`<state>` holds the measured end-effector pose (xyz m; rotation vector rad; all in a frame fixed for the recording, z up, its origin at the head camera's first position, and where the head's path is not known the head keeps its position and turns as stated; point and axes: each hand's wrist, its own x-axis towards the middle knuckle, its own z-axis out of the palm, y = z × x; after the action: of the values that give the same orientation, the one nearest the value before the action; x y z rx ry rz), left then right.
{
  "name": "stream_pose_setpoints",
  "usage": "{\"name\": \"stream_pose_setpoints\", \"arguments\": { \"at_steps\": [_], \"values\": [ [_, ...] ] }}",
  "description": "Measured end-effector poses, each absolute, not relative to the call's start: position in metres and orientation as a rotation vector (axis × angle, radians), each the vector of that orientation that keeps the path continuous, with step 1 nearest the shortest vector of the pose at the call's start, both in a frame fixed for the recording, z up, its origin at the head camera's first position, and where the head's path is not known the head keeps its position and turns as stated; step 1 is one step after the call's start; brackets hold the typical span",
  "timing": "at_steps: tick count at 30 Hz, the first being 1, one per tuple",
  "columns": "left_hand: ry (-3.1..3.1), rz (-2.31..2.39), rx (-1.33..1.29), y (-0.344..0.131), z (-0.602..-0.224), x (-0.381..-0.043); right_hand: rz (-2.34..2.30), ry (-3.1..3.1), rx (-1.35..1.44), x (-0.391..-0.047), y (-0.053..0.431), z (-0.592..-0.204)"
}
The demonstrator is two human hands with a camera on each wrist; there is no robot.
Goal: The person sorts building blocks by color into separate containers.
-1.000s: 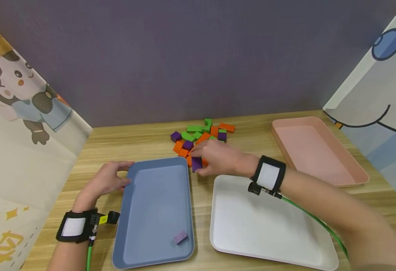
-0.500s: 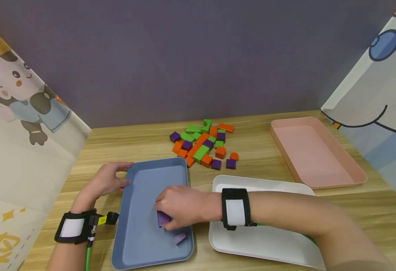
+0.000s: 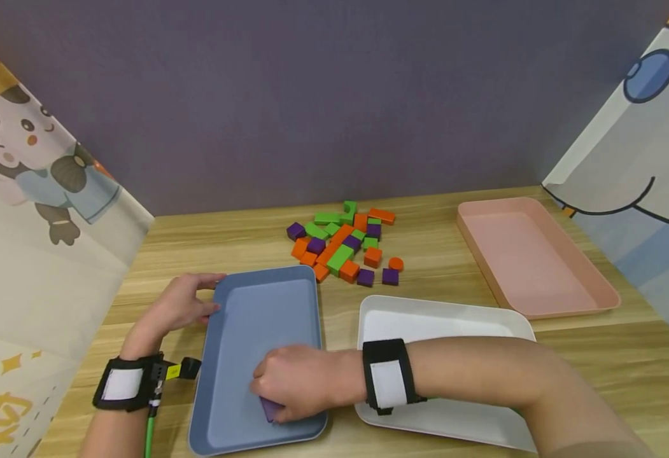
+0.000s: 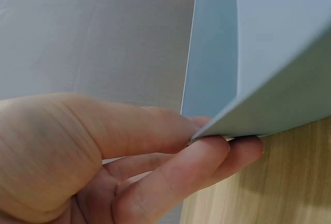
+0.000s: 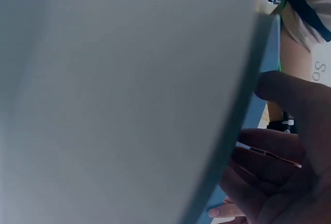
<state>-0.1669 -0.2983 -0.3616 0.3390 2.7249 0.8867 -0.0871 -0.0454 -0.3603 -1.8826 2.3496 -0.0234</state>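
Observation:
In the head view, my right hand (image 3: 294, 385) is low inside the blue tray (image 3: 254, 318), near its front right. It pinches a purple block (image 3: 270, 409), mostly covered by the fingers. A pale surface fills much of the right wrist view, with curled fingers (image 5: 264, 167) beside a blue edge. My left hand (image 3: 182, 302) is at the tray's far left corner. In the left wrist view, its thumb and fingers (image 4: 181, 182) grip the tray's rim (image 4: 217, 123).
Behind the blue tray lies a pile of orange, green and purple blocks (image 3: 340, 248). A white tray (image 3: 443, 318) sits under my right forearm. Farther right is a pink tray (image 3: 540, 261). A dark wall (image 3: 334, 108) closes off the back of the table.
My right hand carried the purple block from the pile into the blue tray, then lower toward its front. The lilac piece there is now hidden by the hand. The left hand stays put.

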Motion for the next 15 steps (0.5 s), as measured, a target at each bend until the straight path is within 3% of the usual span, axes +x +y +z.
{"name": "stream_pose_setpoints", "arguments": {
  "at_steps": [9, 15],
  "values": [
    [2.707, 0.891, 0.319, -0.298, -0.359, -0.166, -0.052, 2.334, -1.866, -0.085, -0.042, -0.370],
    [2.708, 0.900, 0.338, -0.299, -0.359, -0.166, -0.117, 2.298, -1.909, -0.090, -0.028, -0.357]
  ]
}}
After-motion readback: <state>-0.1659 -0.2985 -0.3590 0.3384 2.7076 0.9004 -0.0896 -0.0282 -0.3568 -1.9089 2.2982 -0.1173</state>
